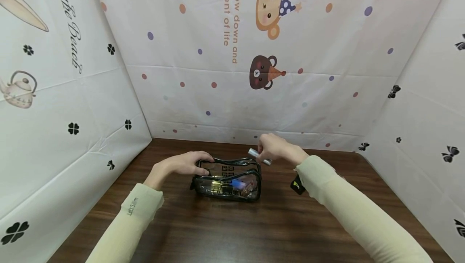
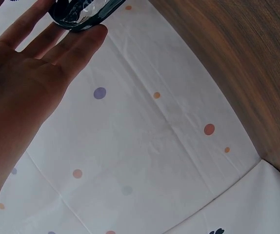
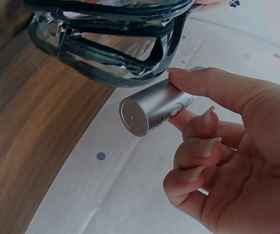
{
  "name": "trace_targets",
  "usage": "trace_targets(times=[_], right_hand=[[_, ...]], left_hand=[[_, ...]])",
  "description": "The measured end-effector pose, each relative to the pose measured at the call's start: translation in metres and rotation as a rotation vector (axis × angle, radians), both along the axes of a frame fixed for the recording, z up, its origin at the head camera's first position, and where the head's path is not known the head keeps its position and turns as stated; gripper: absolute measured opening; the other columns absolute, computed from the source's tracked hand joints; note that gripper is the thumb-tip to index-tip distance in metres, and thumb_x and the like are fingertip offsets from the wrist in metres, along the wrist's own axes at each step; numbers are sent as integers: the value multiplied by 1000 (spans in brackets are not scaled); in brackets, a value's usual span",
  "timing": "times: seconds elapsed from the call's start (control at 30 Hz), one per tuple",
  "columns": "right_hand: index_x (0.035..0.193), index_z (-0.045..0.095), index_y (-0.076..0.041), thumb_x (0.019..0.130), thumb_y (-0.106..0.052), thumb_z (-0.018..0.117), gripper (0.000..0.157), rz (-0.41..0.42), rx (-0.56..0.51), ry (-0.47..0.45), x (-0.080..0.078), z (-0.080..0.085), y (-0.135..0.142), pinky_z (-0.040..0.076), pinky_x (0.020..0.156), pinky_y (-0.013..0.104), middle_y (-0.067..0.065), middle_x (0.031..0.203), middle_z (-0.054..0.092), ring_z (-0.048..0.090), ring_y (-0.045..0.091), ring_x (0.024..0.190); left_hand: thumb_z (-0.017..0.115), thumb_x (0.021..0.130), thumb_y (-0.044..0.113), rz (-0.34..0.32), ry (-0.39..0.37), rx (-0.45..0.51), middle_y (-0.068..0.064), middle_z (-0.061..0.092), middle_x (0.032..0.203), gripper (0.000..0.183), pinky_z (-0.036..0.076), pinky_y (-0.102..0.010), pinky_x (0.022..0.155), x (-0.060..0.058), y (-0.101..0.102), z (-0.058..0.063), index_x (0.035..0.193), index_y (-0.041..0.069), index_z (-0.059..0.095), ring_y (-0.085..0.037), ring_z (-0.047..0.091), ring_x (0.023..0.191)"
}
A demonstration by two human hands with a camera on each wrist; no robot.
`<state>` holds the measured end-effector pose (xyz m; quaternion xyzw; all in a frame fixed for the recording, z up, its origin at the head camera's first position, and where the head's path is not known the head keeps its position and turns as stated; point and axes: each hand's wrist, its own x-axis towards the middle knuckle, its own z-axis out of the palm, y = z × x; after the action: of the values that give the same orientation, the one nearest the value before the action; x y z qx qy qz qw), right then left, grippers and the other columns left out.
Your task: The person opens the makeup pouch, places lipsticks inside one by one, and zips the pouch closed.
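A clear toiletry pouch (image 1: 227, 196) with black trim stands unzipped on the table, with a gold item (image 1: 216, 187), a blue item (image 1: 238, 184) and other small things showing through its front wall. My left hand (image 1: 187, 163) holds the pouch's left end at the opening, thumb by the near rim and fingers at the far rim. In the left wrist view the fingers lie along its dark edge. Above the pouch's right end, my right hand (image 1: 272, 146) pinches a silver cylindrical tube (image 3: 152, 107) between thumb and index finger, the other fingers curled loosely.
A small black item with a yellow mark (image 1: 298, 185) lies on the brown wooden table (image 1: 218, 230), partly behind the right sleeve. White printed cloth walls (image 1: 232, 105) rise at the back and both sides.
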<state>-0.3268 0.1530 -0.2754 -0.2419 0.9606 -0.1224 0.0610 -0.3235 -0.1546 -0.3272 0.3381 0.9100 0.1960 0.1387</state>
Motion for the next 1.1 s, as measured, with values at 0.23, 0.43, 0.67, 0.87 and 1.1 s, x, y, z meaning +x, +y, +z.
trace_targets(times=[0.23,0.43,0.67,0.87,1.1], right_hand=[[61,61,-10,81,-16,74,25,5,24,14,0,1,-13,26,47,22,1,54,56,33,8,48],[59,58,-13,82,-16,74,29,12,43,41,1,0,-26,26,47,23,-3,54,53,34,9,50],[61,62,-11,82,-13,73,25,38,38,41,3,1,-37,26,46,23,-6,51,47,31,9,48],[53,47,-16,83,-12,73,39,50,57,50,3,3,-44,22,46,25,-6,47,34,24,9,48],[52,43,-17,83,-11,71,42,37,98,77,3,2,-52,22,47,26,-6,47,32,25,11,48]], left_hand=[[60,96,31,10,-4,0,-11,41,149,50,37,-54,108,1,-1,-1,140,12,50,-34,39,138],[59,96,32,8,-3,-5,-12,40,150,50,36,-54,108,0,-1,-1,141,12,50,-35,39,138],[59,96,32,7,-8,-3,-12,40,150,50,37,-54,108,0,-1,0,140,12,50,-35,39,138],[59,96,32,5,-13,4,-13,39,151,50,36,-55,108,0,-2,0,141,12,49,-35,38,138],[59,96,32,-2,-8,6,-12,40,150,50,36,-54,108,0,-1,-1,140,12,50,-35,39,138]])
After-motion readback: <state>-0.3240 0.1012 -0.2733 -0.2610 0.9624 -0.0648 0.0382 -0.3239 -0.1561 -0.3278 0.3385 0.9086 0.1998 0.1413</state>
